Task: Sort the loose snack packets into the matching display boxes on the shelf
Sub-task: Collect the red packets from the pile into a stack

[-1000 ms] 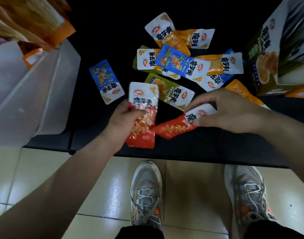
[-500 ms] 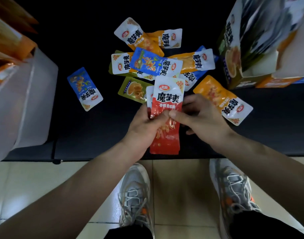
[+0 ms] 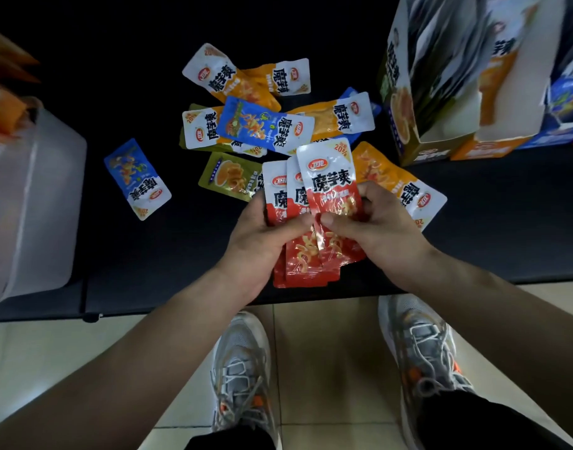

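You hold three red packets (image 3: 330, 190) in a loose fan. Your left hand (image 3: 262, 241) grips the fan's lower half, thumb pressed across the front. Your right hand (image 3: 376, 228) pinches the front packet, thumb on its face and fingers curled behind. The fan hangs over the near edge of the shelf (image 3: 149, 254), its bottom ends close to the tiled floor side. The likeliest slip is the glossy front packet sliding out when one hand lets go, since the three are not squared up. An orange packet (image 3: 405, 186) lies just right of the red packets, partly under your right hand, and a green packet (image 3: 230, 175) lies just left, so a quick lift could drag either off the edge. The display boxes (image 3: 441, 102) stand beyond and to the right of the red packets (they are blurred, and I see green, orange and blue fronts but no red one). Check the front before you drop anything in, or the reds could land in the wrong box.
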A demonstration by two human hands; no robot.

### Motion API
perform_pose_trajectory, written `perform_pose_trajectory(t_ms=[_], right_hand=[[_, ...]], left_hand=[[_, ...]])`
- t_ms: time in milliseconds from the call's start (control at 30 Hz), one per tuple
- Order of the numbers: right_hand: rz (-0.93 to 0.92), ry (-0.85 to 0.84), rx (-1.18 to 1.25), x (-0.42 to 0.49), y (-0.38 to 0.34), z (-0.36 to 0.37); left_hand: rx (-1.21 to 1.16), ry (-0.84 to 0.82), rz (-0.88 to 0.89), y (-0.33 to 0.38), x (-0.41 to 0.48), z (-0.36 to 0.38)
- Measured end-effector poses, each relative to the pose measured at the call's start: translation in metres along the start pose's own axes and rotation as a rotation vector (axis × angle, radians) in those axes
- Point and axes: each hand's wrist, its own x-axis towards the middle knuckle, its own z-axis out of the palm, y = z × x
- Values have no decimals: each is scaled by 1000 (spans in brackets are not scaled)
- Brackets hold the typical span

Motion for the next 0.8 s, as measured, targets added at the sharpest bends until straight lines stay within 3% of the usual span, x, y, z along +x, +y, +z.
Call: perform_pose_trajectory(t_ms=[133, 233, 400, 533, 667, 800], right_hand=[[36, -15, 102, 1, 1, -9], [27, -41, 149, 0, 2, -11], [3, -38, 116, 0, 2, -19], [-18, 5, 70, -1, 0, -23], [0, 11, 146, -8, -3, -17], [72, 62, 284, -13, -7, -7]], left_hand=[[-186, -104, -74, 5, -1, 2], [-128, -127, -68, 6, 0, 3], [-19, -35, -20, 6, 1, 8], [-135, 16, -103, 8, 2, 5], [162, 82, 75, 6, -5, 7], [88, 127, 86, 4, -10, 11]])
